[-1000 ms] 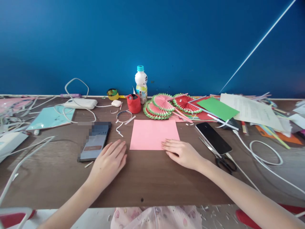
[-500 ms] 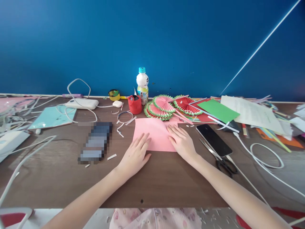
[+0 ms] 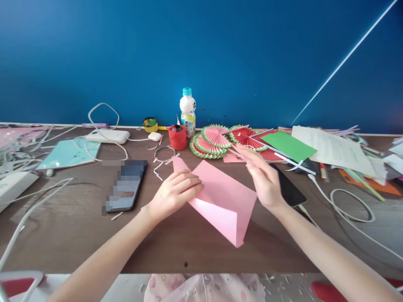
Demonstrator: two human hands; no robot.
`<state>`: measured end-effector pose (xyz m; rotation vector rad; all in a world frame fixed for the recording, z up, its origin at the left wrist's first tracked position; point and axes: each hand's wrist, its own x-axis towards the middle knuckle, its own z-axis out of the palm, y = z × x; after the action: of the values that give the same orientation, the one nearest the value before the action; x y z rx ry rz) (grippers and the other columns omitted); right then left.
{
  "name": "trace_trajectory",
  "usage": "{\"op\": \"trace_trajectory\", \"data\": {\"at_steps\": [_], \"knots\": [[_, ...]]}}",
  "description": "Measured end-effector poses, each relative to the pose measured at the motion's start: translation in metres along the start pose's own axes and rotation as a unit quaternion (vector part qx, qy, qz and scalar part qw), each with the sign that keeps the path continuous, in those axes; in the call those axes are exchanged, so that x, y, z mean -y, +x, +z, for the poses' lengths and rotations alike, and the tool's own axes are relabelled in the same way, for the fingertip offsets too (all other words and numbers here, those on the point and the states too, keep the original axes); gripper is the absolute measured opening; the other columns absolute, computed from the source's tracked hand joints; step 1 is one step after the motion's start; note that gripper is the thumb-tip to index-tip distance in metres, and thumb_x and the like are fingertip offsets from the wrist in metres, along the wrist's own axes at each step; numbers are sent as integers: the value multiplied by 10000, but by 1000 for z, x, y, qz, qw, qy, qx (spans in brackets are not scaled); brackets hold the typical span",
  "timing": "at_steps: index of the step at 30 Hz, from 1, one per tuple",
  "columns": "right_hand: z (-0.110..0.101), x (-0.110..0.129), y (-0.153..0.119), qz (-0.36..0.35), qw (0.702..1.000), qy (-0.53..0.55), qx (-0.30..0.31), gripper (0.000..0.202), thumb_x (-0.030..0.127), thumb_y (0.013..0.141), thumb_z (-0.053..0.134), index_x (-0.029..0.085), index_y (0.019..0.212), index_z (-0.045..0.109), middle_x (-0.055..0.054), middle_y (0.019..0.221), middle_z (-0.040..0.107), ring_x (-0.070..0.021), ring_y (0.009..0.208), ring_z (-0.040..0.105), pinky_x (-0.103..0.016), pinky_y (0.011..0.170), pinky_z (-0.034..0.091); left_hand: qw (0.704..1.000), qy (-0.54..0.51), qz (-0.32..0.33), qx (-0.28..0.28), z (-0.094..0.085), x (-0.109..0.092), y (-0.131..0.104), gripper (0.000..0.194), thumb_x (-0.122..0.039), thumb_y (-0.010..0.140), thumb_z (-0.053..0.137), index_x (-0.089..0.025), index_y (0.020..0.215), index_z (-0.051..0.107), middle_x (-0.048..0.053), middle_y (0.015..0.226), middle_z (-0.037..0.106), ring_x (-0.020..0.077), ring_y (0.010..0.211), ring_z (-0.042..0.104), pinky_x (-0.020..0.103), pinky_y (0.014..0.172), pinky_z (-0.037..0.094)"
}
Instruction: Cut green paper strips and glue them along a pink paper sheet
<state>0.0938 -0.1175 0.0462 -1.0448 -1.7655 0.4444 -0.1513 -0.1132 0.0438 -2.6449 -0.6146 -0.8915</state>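
Observation:
A sheet of pink paper point(image 3: 228, 186) is turned at a slant, its front edge lifted and curling over in front of me. My left hand point(image 3: 176, 189) has its fingers bent around the paper's left part and grips it. To the right, my right hand point(image 3: 262, 176) is raised with its fingers stretched out, beside the paper's right corner; I cannot tell whether it touches that corner. Behind the paper lie several pleated paper fans point(image 3: 217, 136) in pink and red with green edges.
A phone point(image 3: 134, 188) lies left, and a black phone point(image 3: 291, 188) lies partly behind my right hand. A bottle point(image 3: 188, 111) and a red container point(image 3: 177, 137) stand by the blue wall. Green paper point(image 3: 288, 144), printed sheets point(image 3: 333, 147) and white cables point(image 3: 349, 216) fill the right side.
My left hand has closed on the pink paper, which went from lying flat to turned and partly lifted. My right hand has come off the paper and moved right; the scissors are now hidden.

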Motion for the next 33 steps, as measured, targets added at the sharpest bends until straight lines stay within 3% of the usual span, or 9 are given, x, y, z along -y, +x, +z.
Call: {"op": "trace_trajectory", "data": {"at_steps": [3, 7, 13, 16, 20, 22, 26, 29, 33], "knots": [[26, -16, 13, -16, 982, -27, 185, 405, 159, 880, 355, 216, 1230, 551, -45, 1266, 576, -200, 1239, 464, -407, 1038, 388, 999, -21, 24, 5, 2, -6, 3, 256, -120, 907, 394, -166, 1055, 598, 52, 1022, 693, 139, 1034, 593, 327, 976, 431], [62, -38, 5, -58, 943, -114, 307, 440, 159, 871, 376, 138, 1299, 478, -108, 1382, 450, -234, 1323, 340, -455, 1078, 314, 998, -22, 24, 57, -2, -4, -5, 303, -137, 920, 360, -182, 1095, 603, 56, 1082, 682, 150, 1077, 584, 340, 992, 426], [61, -48, -15, 35, 928, -230, 291, 524, 314, 883, 408, 113, 1367, 390, -119, 1456, 325, -317, 1372, 183, -510, 1085, 268, 991, -28, -23, 126, -17, 7, -54, 338, -103, 891, 353, -147, 1077, 631, 92, 1058, 690, 181, 1005, 626, 307, 873, 506], [54, -46, -19, 73, 921, -276, 264, 530, 319, 880, 401, 91, 1359, 398, -129, 1459, 318, -341, 1366, 192, -504, 1077, 278, 970, -67, -78, 221, -20, 13, -70, 449, -52, 845, 323, -184, 1183, 589, 66, 1216, 612, 184, 1122, 566, 334, 957, 458], [55, -43, -17, 67, 909, -332, 242, 499, 289, 869, 405, 74, 1319, 435, -152, 1416, 386, -326, 1312, 309, -481, 1047, 305, 897, -148, -202, 365, -26, 21, -61, 647, 24, 737, 272, -261, 1255, 534, -31, 1331, 505, 141, 1254, 438, 313, 1059, 339], [58, -42, -12, 67, 904, -355, 227, 459, 281, 854, 424, 87, 1265, 484, -163, 1340, 460, -323, 1223, 400, -467, 975, 363, 866, -162, -244, 405, -26, 22, -43, 595, -1, 740, 283, -241, 1184, 598, -23, 1274, 565, 152, 1215, 484, 296, 1040, 354], [66, -42, 3, 75, 904, -370, 201, 367, 274, 835, 453, 127, 1159, 540, -155, 1157, 531, -304, 1051, 475, -422, 848, 408, 851, -29, -367, 374, 1, 17, 2, 361, -201, 852, 353, -209, 1058, 650, 59, 1107, 662, 250, 1005, 610, 377, 872, 457], [67, -43, 14, 70, 908, -361, 200, 325, 266, 832, 464, 138, 1120, 545, -139, 1098, 531, -301, 1034, 467, -414, 851, 392, 880, -7, -385, 278, 41, 14, 26, 283, -216, 872, 373, -157, 966, 633, 93, 982, 645, 236, 950, 590, 329, 814, 450], [64, -46, 23, 85, 917, -327, 212, 283, 245, 801, 510, 151, 1064, 557, -122, 1048, 531, -298, 1013, 467, -407, 853, 385, 881, -4, -411, 233, 82, 15, 35, 247, -241, 862, 424, -126, 1024, 571, 133, 1052, 566, 287, 1006, 498, 400, 834, 417]]}}
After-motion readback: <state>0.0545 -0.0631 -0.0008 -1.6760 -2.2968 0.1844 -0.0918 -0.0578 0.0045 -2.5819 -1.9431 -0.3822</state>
